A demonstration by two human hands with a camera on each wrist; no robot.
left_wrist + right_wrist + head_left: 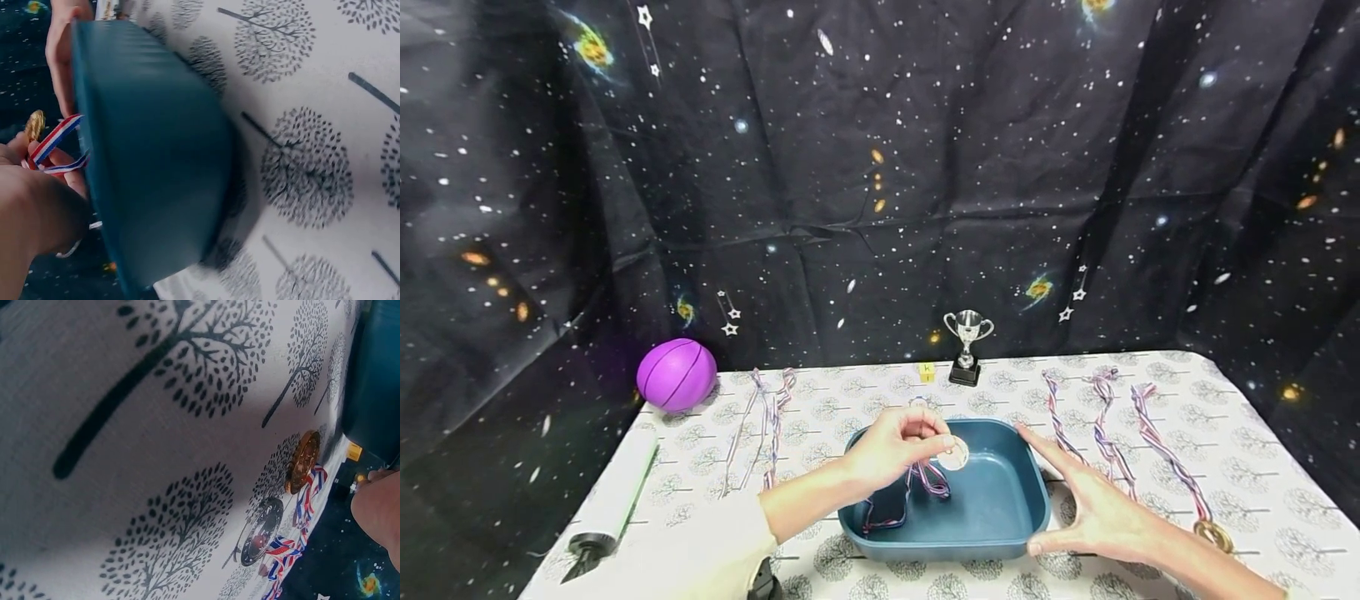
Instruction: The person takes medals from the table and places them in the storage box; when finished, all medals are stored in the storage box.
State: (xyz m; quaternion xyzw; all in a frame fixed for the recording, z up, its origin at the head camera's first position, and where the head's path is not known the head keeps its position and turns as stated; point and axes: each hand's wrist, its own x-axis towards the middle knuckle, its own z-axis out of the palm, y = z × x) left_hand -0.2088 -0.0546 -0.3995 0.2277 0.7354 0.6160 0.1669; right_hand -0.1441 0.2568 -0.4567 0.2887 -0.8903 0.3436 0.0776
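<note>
My left hand (895,446) pinches a medal (955,454) between thumb and fingers, above a teal plastic tub (962,552). In the left wrist view the medal (35,125) looks gold, with its red, white and blue ribbon (59,139) trailing over the rim. More striped ribbon (932,482) hangs down and lies in the tub's left part. My right hand (1093,508) rests at the tub's right side, with fingers extended and thumb spread along the rim. In the right wrist view, a gold medal (304,462) and a silver medal (261,531) lie on the tablecloth.
Three twisted medal ribbons (1108,429) lie right of the tub; several more (772,425) lie left. Behind stand a silver trophy cup (967,337) and a small yellow cube (927,372). A purple ball (677,375) and a pale green-edged cylinder with black nozzle (617,492) are at the left.
</note>
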